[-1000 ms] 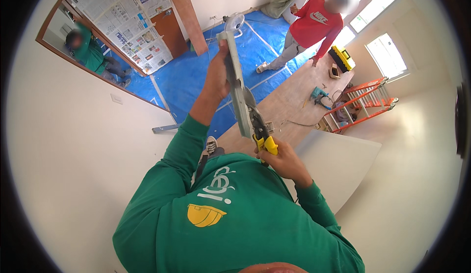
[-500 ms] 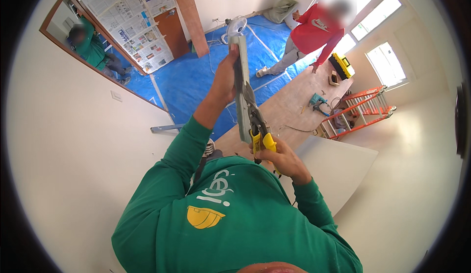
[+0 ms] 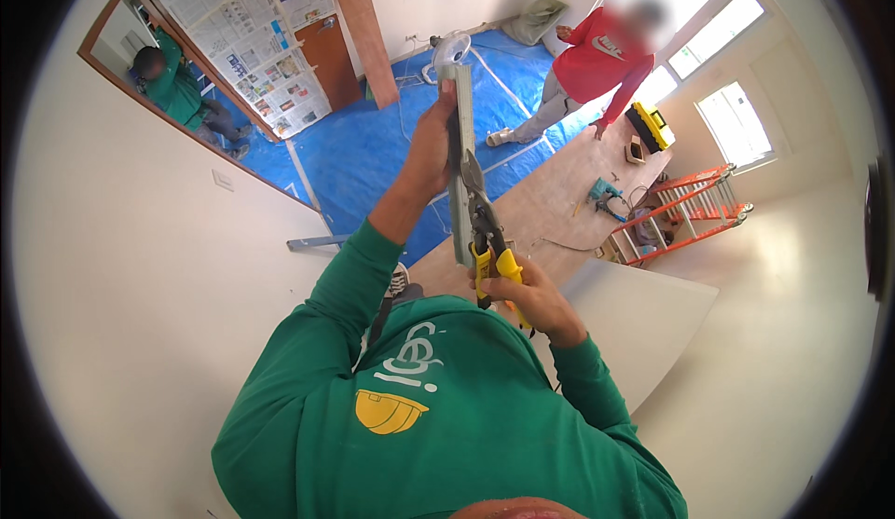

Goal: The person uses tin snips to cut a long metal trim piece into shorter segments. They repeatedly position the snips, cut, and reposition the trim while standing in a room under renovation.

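My left hand (image 3: pixel 429 151) is closed around the upper part of a long, pale grey metal channel (image 3: pixel 464 114), held up lengthwise in front of me. In my right hand (image 3: pixel 539 303) are tin snips (image 3: pixel 482 211) with yellow handles, the fingers wrapped round the grips. The snips' jaws lie against the right side of the channel, below my left hand. Their handles stand somewhat apart. Whether the blades bite into the metal cannot be made out.
A blue sheet (image 3: pixel 359 170) covers the floor ahead. On the right, a wooden board (image 3: pixel 550 198) bears a teal power tool (image 3: pixel 604 191); an orange ladder (image 3: pixel 685 211) and a yellow-black toolbox (image 3: pixel 650 128) are nearby. A person in red (image 3: pixel 601 62) stands beyond; another in green (image 3: pixel 172 86) appears at the left opening.
The snips' handles and my right hand have shifted very slightly left. The top of the channel has tipped a little to the right. Both grips are kept.
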Tool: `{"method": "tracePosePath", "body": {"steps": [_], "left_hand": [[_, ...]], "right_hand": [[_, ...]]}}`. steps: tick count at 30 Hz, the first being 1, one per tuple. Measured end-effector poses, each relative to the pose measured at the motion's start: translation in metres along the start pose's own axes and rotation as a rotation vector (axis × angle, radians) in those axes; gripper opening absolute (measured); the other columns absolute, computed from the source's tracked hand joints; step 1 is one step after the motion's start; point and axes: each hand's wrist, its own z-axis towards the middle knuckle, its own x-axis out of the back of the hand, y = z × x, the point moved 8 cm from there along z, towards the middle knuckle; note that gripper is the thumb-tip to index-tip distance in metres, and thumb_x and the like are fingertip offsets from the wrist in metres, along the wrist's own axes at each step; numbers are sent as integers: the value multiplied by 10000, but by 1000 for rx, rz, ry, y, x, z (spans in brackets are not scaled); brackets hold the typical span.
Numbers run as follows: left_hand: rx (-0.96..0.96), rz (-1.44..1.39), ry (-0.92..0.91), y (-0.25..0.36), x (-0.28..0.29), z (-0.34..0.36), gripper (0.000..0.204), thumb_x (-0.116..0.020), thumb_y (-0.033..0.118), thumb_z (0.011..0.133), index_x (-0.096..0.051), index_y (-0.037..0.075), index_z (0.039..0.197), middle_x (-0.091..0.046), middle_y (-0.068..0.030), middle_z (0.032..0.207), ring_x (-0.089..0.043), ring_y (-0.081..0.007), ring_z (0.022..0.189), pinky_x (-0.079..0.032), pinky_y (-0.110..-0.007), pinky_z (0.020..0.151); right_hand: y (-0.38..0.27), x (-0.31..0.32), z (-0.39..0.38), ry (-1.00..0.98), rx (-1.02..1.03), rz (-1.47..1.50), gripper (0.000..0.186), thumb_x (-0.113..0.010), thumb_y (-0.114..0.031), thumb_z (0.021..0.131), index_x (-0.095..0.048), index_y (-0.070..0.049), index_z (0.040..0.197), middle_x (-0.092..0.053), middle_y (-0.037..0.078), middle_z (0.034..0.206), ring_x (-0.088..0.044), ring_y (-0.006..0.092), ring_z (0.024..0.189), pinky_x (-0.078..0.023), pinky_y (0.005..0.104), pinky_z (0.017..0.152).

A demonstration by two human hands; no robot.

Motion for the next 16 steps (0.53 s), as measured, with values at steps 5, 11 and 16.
{"method": "tracePosePath", "body": {"steps": [5, 11, 16], "left_hand": [[79, -28, 25, -13, 2, -2, 480, -603, 626, 1115, -616, 147, 1094, -582, 3, 854, -581, -120, 676, -505, -273, 561], [116, 14, -69, -32, 7, -10, 440, -598, 582, 1133, -595, 145, 1083, -554, 12, 847, -556, -97, 661, -488, -260, 530], [102, 39, -175, -40, 26, 1, 434, -589, 577, 1136, -590, 148, 1075, -576, 11, 855, -550, -96, 630, -477, -258, 501]], "right_hand": [[15, -8, 4, 59, 31, -101, 336, -724, -218, 1035, -650, -19, 1295, -662, 46, 1034, -643, 144, 932, -551, 329, 808], [38, -24, 5, 112, 121, -213, 249, -752, -211, 1004, -622, -49, 1141, -638, 29, 937, -626, 136, 840, -525, 321, 753], [42, -12, 3, 72, -18, -220, 225, -741, -209, 999, -612, -71, 1122, -627, 40, 953, -624, 135, 907, -516, 331, 817]]}}
